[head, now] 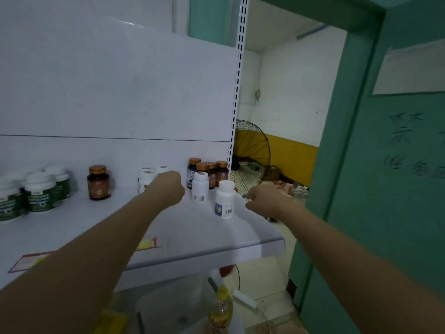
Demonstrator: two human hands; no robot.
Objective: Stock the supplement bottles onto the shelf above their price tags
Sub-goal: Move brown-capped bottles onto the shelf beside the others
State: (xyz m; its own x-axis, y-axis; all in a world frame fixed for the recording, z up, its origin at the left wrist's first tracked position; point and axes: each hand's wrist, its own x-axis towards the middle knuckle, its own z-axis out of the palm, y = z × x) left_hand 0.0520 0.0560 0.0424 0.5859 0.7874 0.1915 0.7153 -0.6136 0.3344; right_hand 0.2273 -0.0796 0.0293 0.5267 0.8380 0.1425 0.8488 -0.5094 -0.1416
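Bottle (225,199), white w/ white cap & blue label, stands upright near shelf (240,239) edge. Left hand (171,188) & right hand (261,198) both curled, holding nothing.

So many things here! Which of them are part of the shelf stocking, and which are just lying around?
Part of the job:
- white bottle near the shelf edge
- second white bottle
- amber bottles with copper caps
- green-labelled bottles
- shelf
- price tags
- left hand, right hand

Just lying about:
- floor fan
- yellow drink bottle below
- teal door
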